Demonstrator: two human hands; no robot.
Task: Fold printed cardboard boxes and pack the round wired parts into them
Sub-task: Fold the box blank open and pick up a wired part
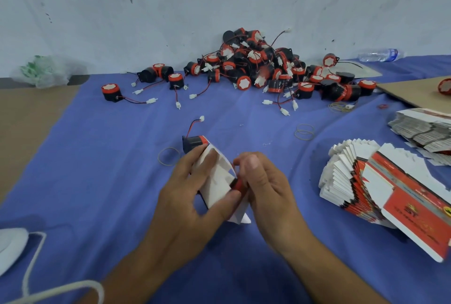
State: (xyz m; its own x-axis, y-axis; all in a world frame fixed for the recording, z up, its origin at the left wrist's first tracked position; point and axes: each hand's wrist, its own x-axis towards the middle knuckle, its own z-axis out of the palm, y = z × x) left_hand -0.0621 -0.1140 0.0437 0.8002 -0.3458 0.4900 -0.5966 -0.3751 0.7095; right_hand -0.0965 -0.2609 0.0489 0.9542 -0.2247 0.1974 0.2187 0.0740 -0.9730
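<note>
My left hand (195,189) grips a half-folded cardboard box (218,181), white inside with a red printed outside, low in the middle of the blue cloth. My right hand (261,181) pinches the box's right edge and flap. A black and red round wired part (194,142) lies just beyond the box, touching its far end, its red-black wire and white plug trailing away. A big heap of the same round parts (258,64) sits against the back wall. A fanned stack of flat printed boxes (380,184) lies at the right.
Several loose round parts (111,92) are scattered left of the heap. Rubber bands (304,131) and another band (168,156) lie on the cloth. A second stack of flat boxes (422,127), a cardboard sheet (415,93), a water bottle (379,55), a plastic bag (41,71) and a white cord (34,262) ring the area.
</note>
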